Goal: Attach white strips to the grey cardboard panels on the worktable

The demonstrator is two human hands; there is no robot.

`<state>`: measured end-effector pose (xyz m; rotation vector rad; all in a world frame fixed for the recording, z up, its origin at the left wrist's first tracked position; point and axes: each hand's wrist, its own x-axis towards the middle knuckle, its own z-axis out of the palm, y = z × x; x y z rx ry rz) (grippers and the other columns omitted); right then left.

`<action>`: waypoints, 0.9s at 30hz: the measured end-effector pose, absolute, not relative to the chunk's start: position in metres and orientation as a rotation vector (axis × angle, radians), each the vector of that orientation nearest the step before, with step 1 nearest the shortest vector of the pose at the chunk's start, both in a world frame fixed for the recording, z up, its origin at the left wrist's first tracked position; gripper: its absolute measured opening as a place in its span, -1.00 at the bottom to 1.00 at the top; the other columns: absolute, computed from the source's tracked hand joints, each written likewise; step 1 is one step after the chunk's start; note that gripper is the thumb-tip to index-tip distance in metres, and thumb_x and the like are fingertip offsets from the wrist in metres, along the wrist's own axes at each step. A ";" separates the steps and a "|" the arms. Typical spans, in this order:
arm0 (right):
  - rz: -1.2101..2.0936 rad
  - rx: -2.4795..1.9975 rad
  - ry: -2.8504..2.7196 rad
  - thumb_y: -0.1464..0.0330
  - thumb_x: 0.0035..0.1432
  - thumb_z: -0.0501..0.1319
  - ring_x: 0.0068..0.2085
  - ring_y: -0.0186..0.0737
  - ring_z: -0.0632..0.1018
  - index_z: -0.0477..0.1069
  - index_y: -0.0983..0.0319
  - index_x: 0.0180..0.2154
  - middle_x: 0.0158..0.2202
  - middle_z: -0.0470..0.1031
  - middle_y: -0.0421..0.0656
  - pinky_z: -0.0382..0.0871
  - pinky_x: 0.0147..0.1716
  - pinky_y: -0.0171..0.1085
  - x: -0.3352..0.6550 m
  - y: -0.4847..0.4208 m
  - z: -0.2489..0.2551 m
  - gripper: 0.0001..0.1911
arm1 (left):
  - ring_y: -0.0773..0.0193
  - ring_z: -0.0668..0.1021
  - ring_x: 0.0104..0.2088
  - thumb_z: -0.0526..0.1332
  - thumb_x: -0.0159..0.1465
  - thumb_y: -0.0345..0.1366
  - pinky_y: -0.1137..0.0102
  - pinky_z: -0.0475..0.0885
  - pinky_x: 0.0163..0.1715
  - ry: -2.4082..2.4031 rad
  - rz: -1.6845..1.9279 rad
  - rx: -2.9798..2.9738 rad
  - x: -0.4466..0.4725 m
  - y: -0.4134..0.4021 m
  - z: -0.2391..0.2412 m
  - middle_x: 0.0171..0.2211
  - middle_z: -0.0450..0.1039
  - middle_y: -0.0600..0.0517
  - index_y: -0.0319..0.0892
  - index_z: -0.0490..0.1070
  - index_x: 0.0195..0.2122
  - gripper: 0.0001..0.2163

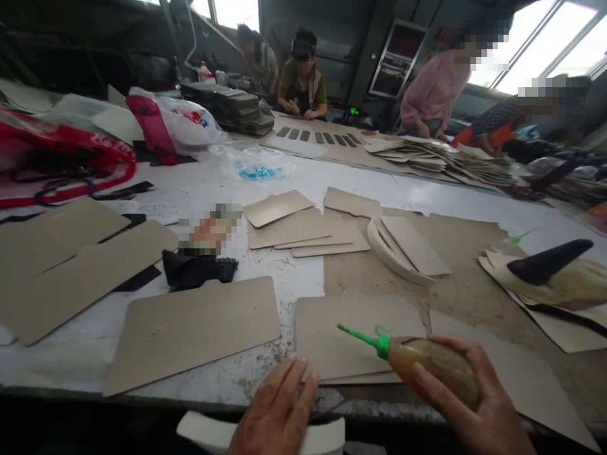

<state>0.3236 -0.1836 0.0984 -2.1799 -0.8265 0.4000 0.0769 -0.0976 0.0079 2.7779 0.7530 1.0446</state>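
My right hand is wrapped round a squeeze bottle of brownish glue-like liquid. Its thin green nozzle points left, above a beige board. At the table's front edge, my left hand lies with its fingers stretched forward, over a curved off-white strip. The strip passes beneath this hand; whether the thumb grips it is hidden. Left of that hand, another beige board with rounded corners rests flat on the table.
Behind lie overlapping beige boards and a bundle of curved strips. A second bottle with a dark tip lies at right. Beige panels, a black cloth-like piece and plastic bags occupy the left. Several people work beyond.
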 end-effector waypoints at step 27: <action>0.286 -2.030 -1.510 0.22 0.12 0.19 -0.24 -0.19 0.46 0.26 0.14 -0.14 -0.19 0.35 -0.15 0.36 -0.29 -0.28 0.324 -0.156 0.105 -0.73 | -0.01 0.26 0.18 -0.13 0.25 -0.55 0.14 0.22 0.11 0.784 1.040 2.794 0.118 -0.098 -0.016 0.10 0.32 -0.13 -0.29 0.37 0.02 -0.59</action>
